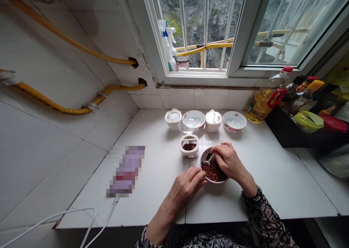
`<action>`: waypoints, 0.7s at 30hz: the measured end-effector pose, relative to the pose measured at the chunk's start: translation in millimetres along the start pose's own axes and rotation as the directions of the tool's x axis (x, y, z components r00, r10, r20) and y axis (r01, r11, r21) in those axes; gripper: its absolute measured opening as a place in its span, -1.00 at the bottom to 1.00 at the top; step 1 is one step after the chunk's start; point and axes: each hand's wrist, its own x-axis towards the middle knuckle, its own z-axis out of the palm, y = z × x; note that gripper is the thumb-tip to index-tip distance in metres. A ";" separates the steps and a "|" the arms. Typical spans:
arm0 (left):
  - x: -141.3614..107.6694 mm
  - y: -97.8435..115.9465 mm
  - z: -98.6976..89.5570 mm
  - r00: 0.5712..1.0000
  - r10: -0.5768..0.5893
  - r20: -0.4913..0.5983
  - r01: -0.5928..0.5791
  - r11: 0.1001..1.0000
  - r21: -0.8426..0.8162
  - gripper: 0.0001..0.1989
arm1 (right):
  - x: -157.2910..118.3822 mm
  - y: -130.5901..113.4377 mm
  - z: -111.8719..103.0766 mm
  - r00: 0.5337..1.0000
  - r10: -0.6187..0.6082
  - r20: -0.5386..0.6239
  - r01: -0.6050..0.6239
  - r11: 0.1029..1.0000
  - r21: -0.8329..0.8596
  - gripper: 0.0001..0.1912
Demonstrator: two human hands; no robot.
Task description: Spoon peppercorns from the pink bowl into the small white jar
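A bowl [215, 171] of dark red dried bits, which look like peppercorns, stands on the white tiled counter. My right hand [227, 160] is closed on a small white spoon [207, 163], whose scoop rests among the bits. At the bowl's left rim, my left hand [188, 186] pinches the edge with thumb and fingers. Just behind and to the left is a white container [189, 152] with its clear lid raised; similar red bits lie inside.
Two closed white containers [173, 120] and two patterned bowls [235, 122] line the back. An oil bottle [260, 102] and a black condiment tray [280, 131] stand right. A blurred-out phone-like object [127, 171] with a white cable [109, 217] lies left.
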 end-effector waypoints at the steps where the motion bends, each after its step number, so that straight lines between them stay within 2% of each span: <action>1: 0.2 0.0 -0.1 1.000 0.002 -0.004 -0.002 1.000 0.003 -0.81 | -0.2 0.5 0.0 1.000 0.026 -0.013 -0.026 0.999 0.022 -0.75; 6: 2.0 0.5 -1.0 1.000 0.004 -0.012 -0.004 1.000 0.005 -0.81 | 0.4 5.6 -4.3 0.969 0.224 -0.100 -0.213 0.971 0.108 -0.76; 10: 2.5 0.7 -1.4 1.000 0.008 -0.019 -0.008 1.000 0.007 -0.81 | 2.3 5.8 -8.1 0.933 0.347 -0.090 -0.321 0.921 0.222 -0.78; 15: 0.9 0.2 -0.2 1.000 -0.006 -0.003 0.006 1.000 0.003 -0.82 | 3.6 3.7 -10.5 0.913 0.402 -0.065 -0.360 0.871 0.336 -0.79; 21: 1.8 1.4 -0.9 1.000 -0.011 0.007 0.011 1.000 0.024 -0.79 | 3.7 6.5 -9.0 0.929 0.354 -0.106 -0.317 0.911 0.264 -0.79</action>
